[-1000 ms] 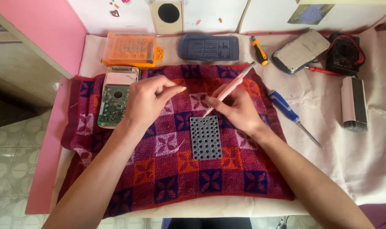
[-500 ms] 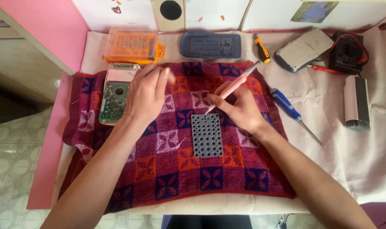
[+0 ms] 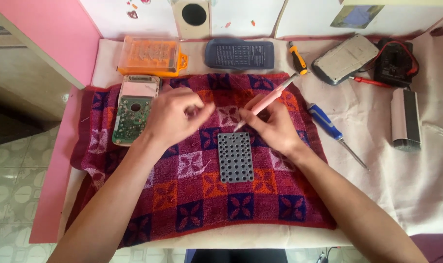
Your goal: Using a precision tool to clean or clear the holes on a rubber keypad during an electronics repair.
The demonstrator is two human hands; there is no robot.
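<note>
Pink, slender plastic-handled screwdriver, clamped pen-like in the right hand, slants from upper right down-left, tip just above the grey perforated rubber keypad lying lengthwise on the maroon checked towel. Left hand hovers nearby, fingers pinched together; contents indiscernible.
</note>
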